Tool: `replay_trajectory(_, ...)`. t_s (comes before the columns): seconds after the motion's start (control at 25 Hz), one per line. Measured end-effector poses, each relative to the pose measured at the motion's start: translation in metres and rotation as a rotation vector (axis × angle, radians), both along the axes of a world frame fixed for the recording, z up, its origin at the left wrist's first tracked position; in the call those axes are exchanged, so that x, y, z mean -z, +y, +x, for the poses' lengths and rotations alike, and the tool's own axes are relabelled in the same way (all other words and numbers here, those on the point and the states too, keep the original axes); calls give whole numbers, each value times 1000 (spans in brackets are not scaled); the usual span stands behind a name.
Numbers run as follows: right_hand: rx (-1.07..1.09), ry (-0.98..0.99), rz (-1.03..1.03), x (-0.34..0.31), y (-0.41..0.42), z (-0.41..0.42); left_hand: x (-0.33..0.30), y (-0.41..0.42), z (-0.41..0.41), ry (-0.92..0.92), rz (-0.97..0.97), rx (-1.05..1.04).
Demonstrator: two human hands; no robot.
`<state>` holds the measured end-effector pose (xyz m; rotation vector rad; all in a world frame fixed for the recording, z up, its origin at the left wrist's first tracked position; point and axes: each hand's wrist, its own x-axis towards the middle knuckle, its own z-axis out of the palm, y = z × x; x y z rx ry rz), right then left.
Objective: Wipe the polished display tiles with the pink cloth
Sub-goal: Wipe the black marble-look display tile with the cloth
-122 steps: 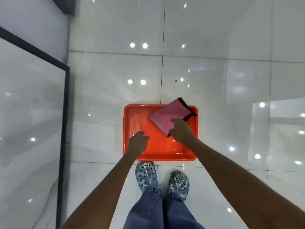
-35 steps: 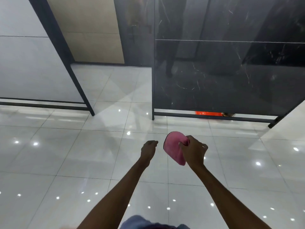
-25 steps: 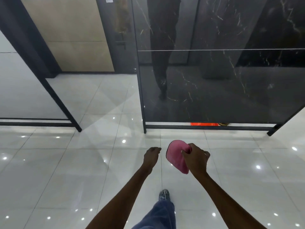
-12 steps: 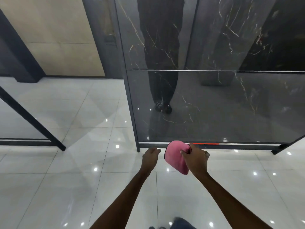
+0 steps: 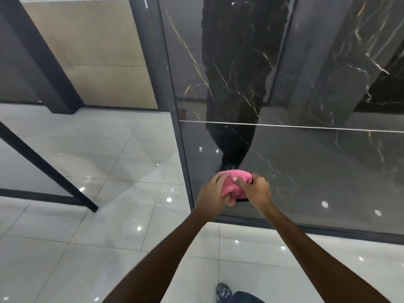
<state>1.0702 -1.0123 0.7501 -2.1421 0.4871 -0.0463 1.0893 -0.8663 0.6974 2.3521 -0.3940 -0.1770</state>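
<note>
Cloth bunched, wiping not yet begun.
Your left hand (image 5: 215, 193) and right hand (image 5: 256, 190) curl fingers around the crumpled pink cloth (image 5: 235, 184) near the unwiped polished black marble display tile (image 5: 306, 167).

bright, even overhead light. small white spot glare dots the glossy floor tiles (image 5: 109, 248) at lower left and right. the dark display tile (image 5: 317, 160) at upper right mirrors a dim silhouette. edges bend from the wide lens; hands look slightly soft.
</note>
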Motion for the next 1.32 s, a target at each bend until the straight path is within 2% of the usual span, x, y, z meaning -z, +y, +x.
replay_trajectory(0.08,-78,7,43,-7,-7,26,-24,5,26,-166,74,30)
replay_trajectory(0.12,-140,28,73,-10,-13,37,-35,7,43,-175,107,66)
replay_trajectory(0.16,-234,58,47,-13,-19,47,-51,11,58,-142,153,125)
replay_trajectory(0.24,-522,79,-201,-23,-29,64,-87,16,95,-6,273,333)
replay_trajectory(0.28,-636,64,-295,-31,-32,72,-108,18,111,61,301,426)
replay_trajectory(0.32,-694,29,-301,-43,-32,78,-132,19,124,127,256,475)
replay_trajectory(0.36,-702,4,-180,-55,-30,81,-151,23,134,216,122,478)
replay_trajectory(0.4,-654,-1,67,-69,-27,81,-165,31,139,326,-87,438)
replay_trajectory(0.48,-514,1,546,-87,-20,85,-170,53,146,609,-634,240)
replay_trajectory(0.52,-421,2,677,-90,-18,89,-161,64,147,722,-840,132)
replay_trajectory(0.6,-223,16,810,-88,-10,98,-129,74,142,863,-1027,45)
replay_trajectory(0.64,-145,21,840,-84,-5,101,-116,71,136,900,-1058,12)
replay_trajectory(0.68,-94,31,851,-81,-1,104,-110,65,129,909,-1065,-29)
replay_trajectory(0.76,-61,37,794,-78,4,105,-109,58,122,790,-964,-123)
replay_trajectory(0.84,-121,29,752,-77,6,103,-111,64,123,646,-809,-178)
replay_trajectory(0.96,-255,36,779,-77,13,101,-108,80,129,521,-711,-197)
replay_trajectory(1.04,-315,6,864,-77,19,102,-109,89,128,486,-756,-155)
replay_trajectory(1.16,-353,-80,1078,-82,26,108,-111,104,131,541,-960,-95)
replay_trajectory(1.24,-389,-90,1063,-87,29,111,-109,113,130,641,-1062,-100)
replay_trajectory(1.32,-424,-106,925,-95,31,114,-111,121,133,719,-1106,-193)
